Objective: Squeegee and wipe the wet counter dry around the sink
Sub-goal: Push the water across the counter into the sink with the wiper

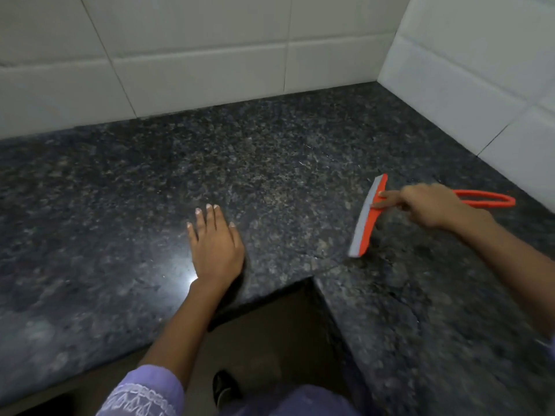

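Head view, the only one: the person stood at the inner corner of an L-shaped dark granite counter (300,151), white wall tiles (195,64) behind and to the rt. The right hand (432,205) was closed round the handle of the orange squeegee (368,216), forefinger stretched fwd along the neck toward the blade; the looped handle end stuck out behind the hand. The grey rubber edge faced left and ran approx front-to-back, w/ its near end down by the seam in the stone; whether the whole blade was touching the surface couldn't be told, as the pic was blurred there. The left hand (214,244) lay flat and slack on the counter, palm down, fingers spread, gripping nothing, well apart from the tool and near the front edge. A bright glare beside that wrist suggested a wet or polished film, but no clear puddles showed. No sink or cloth in frame. Judged step: the squeegee stage, mid-stroke or lining up one across the corner section, wiping not yet begun. Next move prob. called for even downward pressure on the blade, a steady pull toward the left, and the left hand lifted out of the path so the water wasn't dragged into it.
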